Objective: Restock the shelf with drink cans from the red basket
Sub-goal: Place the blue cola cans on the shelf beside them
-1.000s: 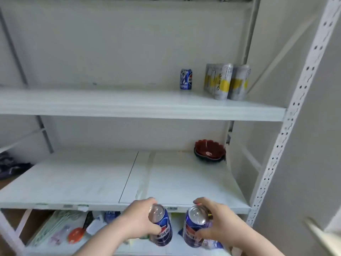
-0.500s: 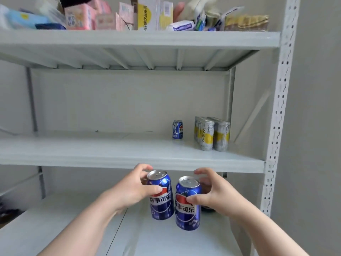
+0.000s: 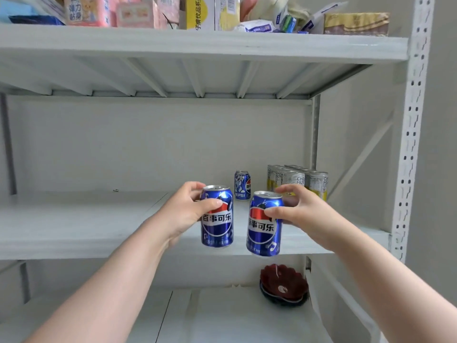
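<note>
1. While each hand carries one can, neither can is set down yet. The left hand [image 3: 184,214] curls thumb and fingers round the left blue can [image 3: 217,226], holding it upright just above the front edge of the middle shelf [image 3: 74,226], right of its centre.
2. The right hand [image 3: 304,219] pinches the right blue can [image 3: 263,231] near its top, thumb on the front and fingers behind. This can leans slightly and its base hangs at the shelf's front edge. The two held cans are near each other but apart.
3. One lone blue can [image 3: 242,185] already stands at the back edge, just beside a block of silver-and-yellow cans [image 3: 296,179] in the back right corner. I judge the restock to be early: these two cans have yet to join that row.
4. The red basket is out of view, so how many cans remain cannot be told.
5. Boxes and packets [image 3: 212,11] crowd the top shelf [image 3: 197,48]. A red dish [image 3: 284,283] sits near the back right corner of the lower shelf [image 3: 235,318]. A perforated upright [image 3: 410,144] marks the front right corner.
6. The silver-and-yellow block, close behind the right hand's fingers, looks the likeliest thing to be knocked on the way in.
</note>
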